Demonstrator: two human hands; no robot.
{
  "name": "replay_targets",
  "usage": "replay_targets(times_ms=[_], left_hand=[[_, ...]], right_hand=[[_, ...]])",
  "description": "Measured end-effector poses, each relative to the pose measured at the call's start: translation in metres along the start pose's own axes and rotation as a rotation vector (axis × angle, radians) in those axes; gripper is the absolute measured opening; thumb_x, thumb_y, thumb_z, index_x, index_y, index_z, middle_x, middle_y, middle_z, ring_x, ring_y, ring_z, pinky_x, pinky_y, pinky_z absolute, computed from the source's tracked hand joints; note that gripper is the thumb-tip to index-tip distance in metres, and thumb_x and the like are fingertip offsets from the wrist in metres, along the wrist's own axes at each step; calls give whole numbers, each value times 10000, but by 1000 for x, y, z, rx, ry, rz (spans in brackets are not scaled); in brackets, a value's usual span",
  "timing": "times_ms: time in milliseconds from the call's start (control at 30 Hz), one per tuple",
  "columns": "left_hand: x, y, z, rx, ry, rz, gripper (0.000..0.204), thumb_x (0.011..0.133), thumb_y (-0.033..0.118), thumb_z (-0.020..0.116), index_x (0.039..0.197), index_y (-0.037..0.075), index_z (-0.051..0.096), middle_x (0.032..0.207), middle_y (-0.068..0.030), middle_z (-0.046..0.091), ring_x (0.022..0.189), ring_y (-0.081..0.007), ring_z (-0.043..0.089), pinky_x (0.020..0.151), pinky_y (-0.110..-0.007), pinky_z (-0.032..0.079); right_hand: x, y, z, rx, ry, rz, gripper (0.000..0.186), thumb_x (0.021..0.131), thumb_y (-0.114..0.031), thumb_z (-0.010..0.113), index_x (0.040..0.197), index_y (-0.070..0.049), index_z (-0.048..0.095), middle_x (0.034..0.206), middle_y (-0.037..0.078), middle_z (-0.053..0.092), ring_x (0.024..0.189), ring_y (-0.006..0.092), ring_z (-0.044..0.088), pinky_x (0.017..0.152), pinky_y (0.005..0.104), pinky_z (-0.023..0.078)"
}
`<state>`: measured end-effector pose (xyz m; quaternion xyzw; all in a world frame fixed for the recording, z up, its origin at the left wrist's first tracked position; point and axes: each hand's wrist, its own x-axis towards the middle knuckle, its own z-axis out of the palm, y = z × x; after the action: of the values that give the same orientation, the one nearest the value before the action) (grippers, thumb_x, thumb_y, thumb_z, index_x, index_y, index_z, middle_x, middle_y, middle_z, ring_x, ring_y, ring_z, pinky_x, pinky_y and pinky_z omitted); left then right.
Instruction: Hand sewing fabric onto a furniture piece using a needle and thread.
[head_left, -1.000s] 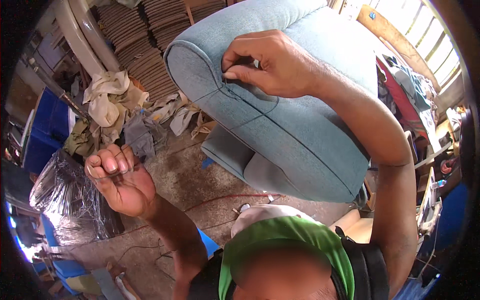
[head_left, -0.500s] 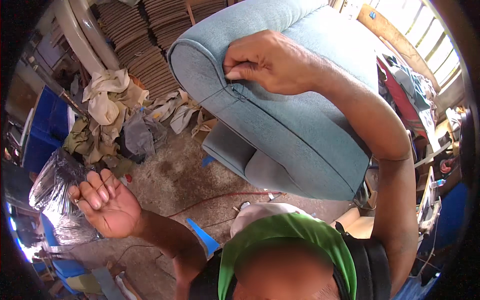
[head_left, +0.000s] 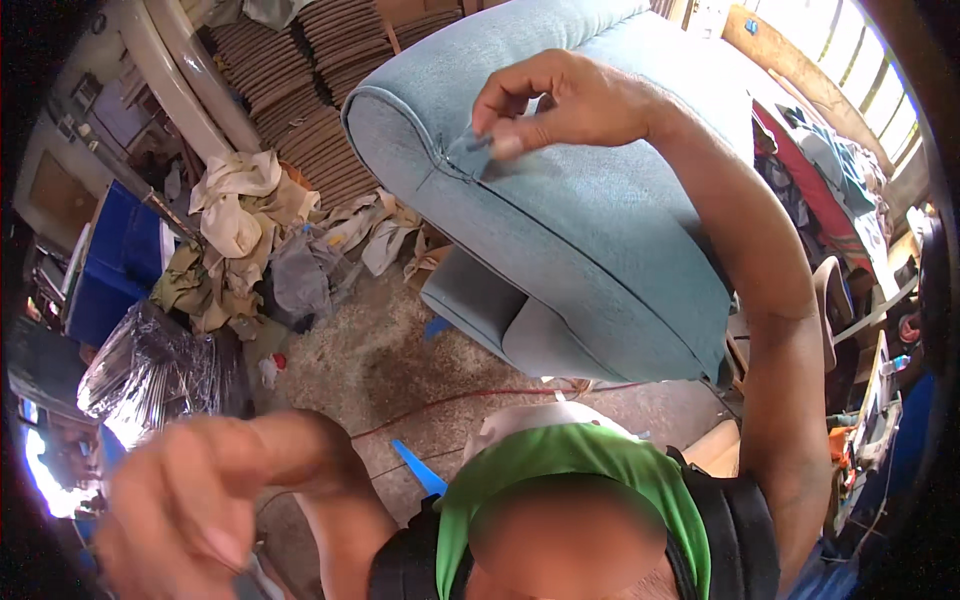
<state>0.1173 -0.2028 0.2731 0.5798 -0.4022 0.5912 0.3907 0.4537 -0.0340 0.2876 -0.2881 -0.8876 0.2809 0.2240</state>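
A light blue upholstered sofa (head_left: 600, 255) stands in front of me, its rounded arm end (head_left: 395, 135) on the left and a dark seam running along its edge. My right hand (head_left: 555, 105) is closed, pinching a small flap of blue fabric (head_left: 468, 153) between thumb and fingers where the arm's seam meets that edge. Dark thread (head_left: 428, 178) shows at this spot. Away from the sofa at the lower left, my left hand (head_left: 190, 500) is raised close to the camera. Its fingers are curled in and blurred; what they hold, if anything, cannot be made out.
Scrap cloth (head_left: 240, 230) lies heaped on the floor left of the sofa, below stacked brown sheets (head_left: 270, 90). A plastic-wrapped bundle (head_left: 150, 365) and a blue panel (head_left: 120, 265) stand farther left. A red hose (head_left: 450, 403) crosses the floor near a blue strip (head_left: 418, 467).
My left hand has swung down and nearer the camera, its palm no longer showing. The right hand has shifted slightly up and right, pulling the fabric flap out from the seam.
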Motion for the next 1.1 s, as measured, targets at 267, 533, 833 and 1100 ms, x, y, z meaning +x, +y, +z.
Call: replay_targets(times_ms=[267, 533, 833, 1100], left_hand=[[2, 36, -54, 663, 334, -11, 521, 898, 465, 696, 1292, 130, 633, 1534, -67, 425, 1314, -216, 400, 993, -402, 317], [-27, 42, -69, 543, 379, -49, 608, 928, 456, 644, 1388, 69, 557, 1573, -146, 379, 1330, -278, 396, 1059, -453, 288], [-45, 56, -75, 442, 388, -23, 633, 939, 447, 621, 1421, 53, 507, 1576, -193, 347, 1363, -301, 362, 1085, -466, 266], [-37, 64, -56, 609, 276, -144, 587, 860, 464, 722, 1263, 62, 576, 1294, -62, 553, 1213, -245, 404, 1015, -434, 289]], right_hand=[[4, 4, 21, -116, 28, -212, 262, 818, -210, 835, 1024, -69, 755, 949, 40, 687, 880, 172, 650, 775, 327, 527], [13, -10, 40, -317, 128, -510, 109, 852, -95, 741, 892, -1, 701, 911, 117, 676, 821, 310, 647, 733, 389, 530], [1, -6, 41, 94, 135, -116, 159, 949, -136, 680, 954, 23, 679, 886, 90, 656, 751, 134, 619, 665, 291, 494], [4, -17, 42, -270, 196, -339, 184, 971, -142, 622, 874, 14, 623, 790, 123, 598, 749, 251, 600, 686, 371, 487]])
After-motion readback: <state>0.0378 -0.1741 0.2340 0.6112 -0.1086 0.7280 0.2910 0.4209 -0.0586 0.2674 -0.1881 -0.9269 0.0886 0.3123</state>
